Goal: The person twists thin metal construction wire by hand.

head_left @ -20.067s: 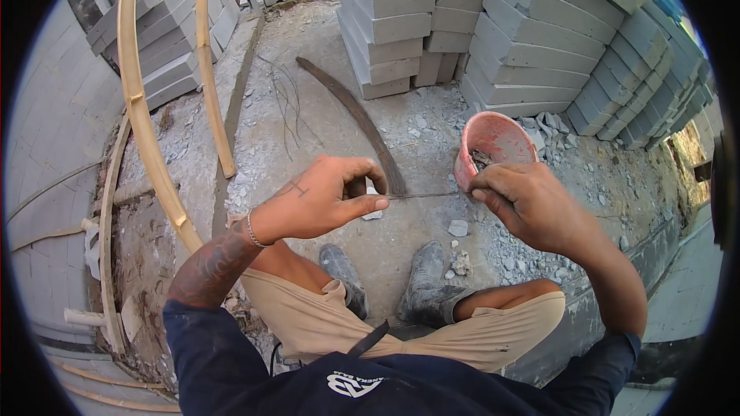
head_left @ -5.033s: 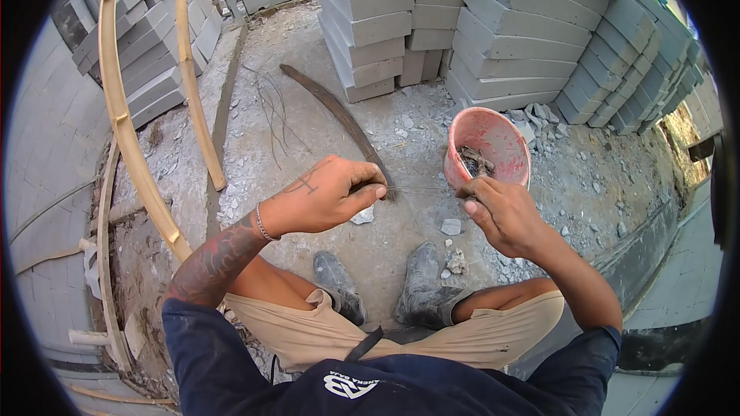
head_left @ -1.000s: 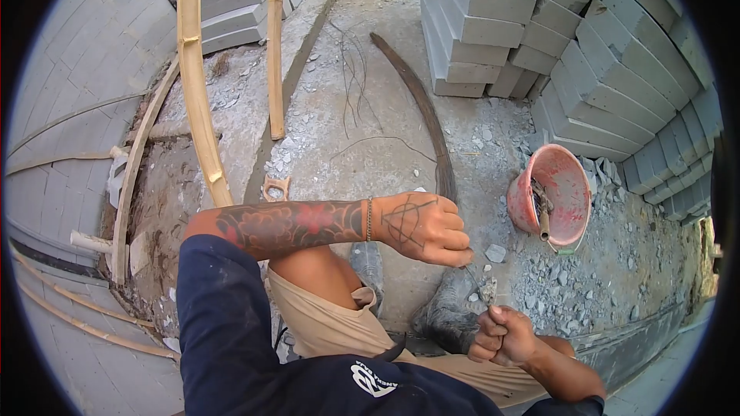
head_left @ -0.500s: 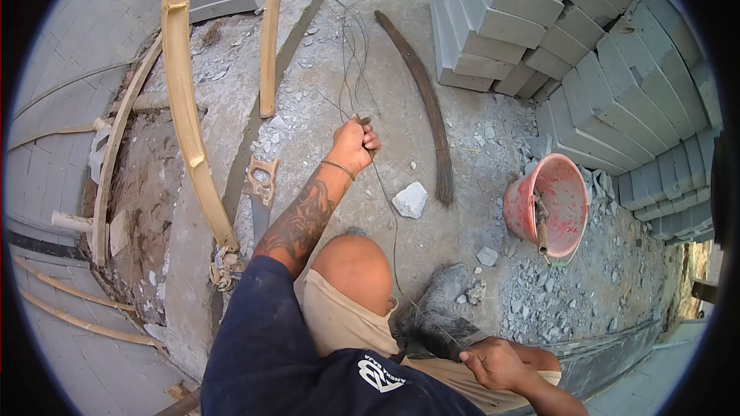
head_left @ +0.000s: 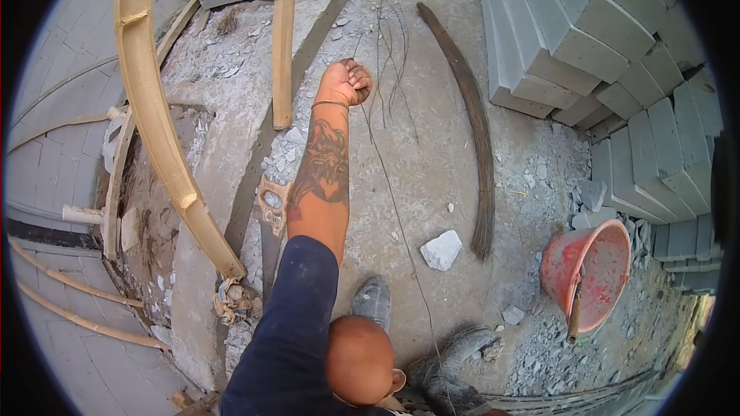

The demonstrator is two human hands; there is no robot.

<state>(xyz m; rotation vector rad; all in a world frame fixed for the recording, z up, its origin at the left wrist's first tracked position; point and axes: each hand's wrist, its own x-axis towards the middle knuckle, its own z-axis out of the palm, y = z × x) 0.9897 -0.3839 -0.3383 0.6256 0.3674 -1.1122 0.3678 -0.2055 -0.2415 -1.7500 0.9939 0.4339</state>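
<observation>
My left hand (head_left: 347,82) is stretched far forward, closed in a fist around a thin wire. The long dark wire (head_left: 397,217) trails from near the fist back toward my boot (head_left: 455,354). Several loose bent wires (head_left: 391,54) lie on the concrete just beyond and right of the fist. A long curved bundle of wire (head_left: 465,100) rests farther right on the floor. My right hand cannot be made out at the bottom edge.
A handsaw (head_left: 273,204) lies left of my forearm, near a bamboo strip (head_left: 173,146) and a wooden batten (head_left: 284,46). Stacked grey blocks (head_left: 586,46) stand at right. A red bucket (head_left: 563,262) holds a tool with a handle (head_left: 574,312). A broken chunk (head_left: 442,250) lies mid-floor.
My left hand has reached farther forward and slightly left, still closed on the wire. My right hand, earlier by my knee, has dropped out of view. The camera view has shifted.
</observation>
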